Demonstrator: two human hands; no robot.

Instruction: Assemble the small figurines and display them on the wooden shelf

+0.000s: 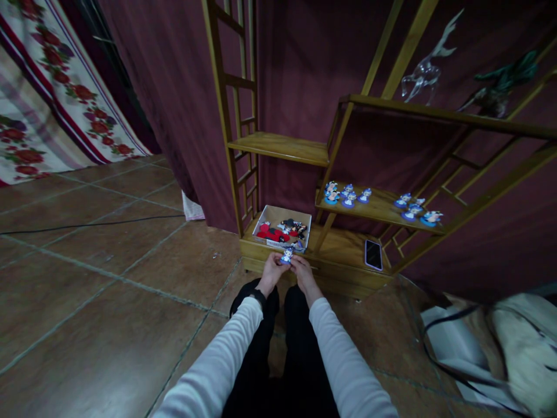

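Observation:
Between my two hands is a small white and purple figurine [286, 255] on a round purple base. My left hand [271, 271] pinches its base from the left, and my right hand [303, 270] grips it from the right. Just beyond my fingers stands an open white box [266, 213] on the low wooden cabinet, with red, black and white small items in it. Similar figurines stand in two groups on the shelf to the right: a left group [348, 198] and a right group [411, 212]. Their finer details are too small to make out.
A phone [373, 255] lies on the cabinet's lower board. Higher up, a clear deer ornament [422, 75] and a dark green figure [500, 87] stand on a shelf [435, 114]. A bag [522, 342] sits on the floor at right; a black cable [100, 224] crosses the tiles at left.

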